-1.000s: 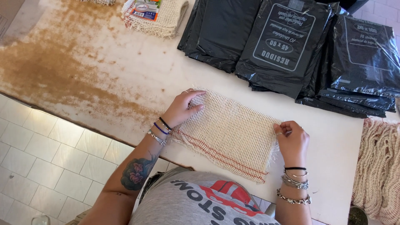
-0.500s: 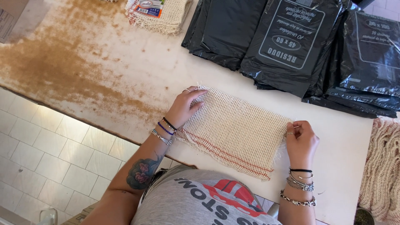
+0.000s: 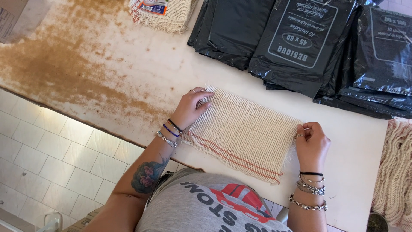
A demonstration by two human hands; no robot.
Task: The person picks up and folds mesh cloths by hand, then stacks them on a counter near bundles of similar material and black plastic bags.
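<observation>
A white worktop [image 3: 128,73] runs aslant across the view, its left part stained rusty brown, with pale floor tiles [image 3: 47,159] below its near edge. On the bare white part, near the person's body, lies a cream open-weave cloth [image 3: 242,133], flat and roughly rectangular, with thin red stripes along its near long edge and frayed threads at the short ends.

The left hand [image 3: 192,109] rests on the cloth's left end, palm down, fingers bent and pressed onto the weave at the upper left corner; it pins the cloth rather than lifting it. Bracelets ring that wrist, and a tattoo shows on the forearm. The right hand [image 3: 312,144] sits at the cloth's right end, fingers curled together with their tips at the frayed edge; whether they pinch the edge or only press on it cannot be told. More bracelets sit on that wrist.

Beyond the cloth, well apart from it, black plastic packs [image 3: 300,43] lie overlapping along the far side of the worktop. A stack of similar cream cloths [image 3: 169,17] with a coloured label sits at the top edge, left of the packs. At the far right edge a heap of cream netting [image 3: 397,172] shows. A cardboard box [image 3: 15,17] corner sits at the top left. The person's grey printed shirt [image 3: 206,208] fills the bottom.
</observation>
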